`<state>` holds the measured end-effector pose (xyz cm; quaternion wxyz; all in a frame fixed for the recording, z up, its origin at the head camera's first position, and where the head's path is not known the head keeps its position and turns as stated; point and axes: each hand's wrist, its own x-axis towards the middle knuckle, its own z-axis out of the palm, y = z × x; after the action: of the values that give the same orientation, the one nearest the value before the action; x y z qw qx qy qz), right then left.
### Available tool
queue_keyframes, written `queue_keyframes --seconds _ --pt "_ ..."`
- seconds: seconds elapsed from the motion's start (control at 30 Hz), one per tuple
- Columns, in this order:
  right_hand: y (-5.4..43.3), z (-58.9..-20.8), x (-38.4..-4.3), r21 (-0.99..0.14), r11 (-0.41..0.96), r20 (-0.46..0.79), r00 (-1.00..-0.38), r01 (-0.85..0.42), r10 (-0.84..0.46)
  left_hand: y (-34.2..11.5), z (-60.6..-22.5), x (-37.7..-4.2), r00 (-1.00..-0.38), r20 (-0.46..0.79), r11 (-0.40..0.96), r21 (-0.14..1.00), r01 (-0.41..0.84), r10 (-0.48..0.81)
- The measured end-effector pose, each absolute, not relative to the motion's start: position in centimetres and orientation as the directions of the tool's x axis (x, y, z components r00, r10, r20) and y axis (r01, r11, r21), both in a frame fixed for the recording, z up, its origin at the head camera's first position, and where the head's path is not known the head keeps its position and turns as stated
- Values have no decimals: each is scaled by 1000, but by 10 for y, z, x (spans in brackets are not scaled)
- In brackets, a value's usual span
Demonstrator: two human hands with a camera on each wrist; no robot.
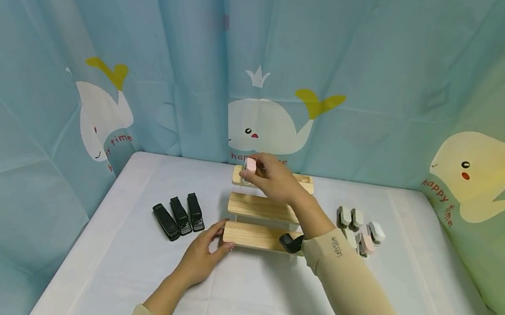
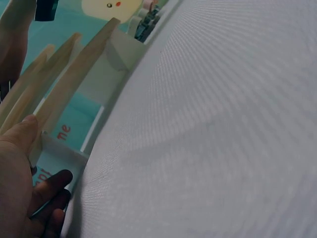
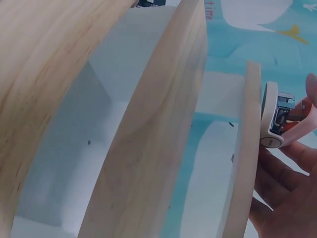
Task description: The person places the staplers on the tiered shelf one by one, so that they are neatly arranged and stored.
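My right hand (image 1: 273, 179) pinches a small pink and white stapler (image 3: 271, 116) at the left end of the top shelf (image 1: 306, 184). In the right wrist view the stapler's white base is right at that wooden shelf. My left hand (image 1: 201, 257) grips the left end of the bottom shelf (image 1: 256, 236) of the three-tier wooden rack. The left wrist view has the thumb (image 2: 25, 131) on the board and the fingers curled by the white side support (image 2: 62, 151). The middle shelf (image 1: 260, 206) bears nothing that shows.
Three black staplers (image 1: 180, 216) lie left of the rack. To its right are several small staplers (image 1: 344, 216) in white and pink, partly behind the right sleeve (image 1: 350, 287). A white cloth (image 1: 131, 280) covers the table, and a blue whale-print curtain (image 1: 177, 36) hangs behind.
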<state>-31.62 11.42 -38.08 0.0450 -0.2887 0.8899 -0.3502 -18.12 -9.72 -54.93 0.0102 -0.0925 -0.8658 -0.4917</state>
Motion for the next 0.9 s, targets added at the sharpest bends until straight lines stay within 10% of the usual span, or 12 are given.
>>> queue_keyframes --seconds 0.9 --pt "99 -386 -321 -654 589 127 -837 -474 -532 -99 -549 -183 -980 118 512 839 184 158"
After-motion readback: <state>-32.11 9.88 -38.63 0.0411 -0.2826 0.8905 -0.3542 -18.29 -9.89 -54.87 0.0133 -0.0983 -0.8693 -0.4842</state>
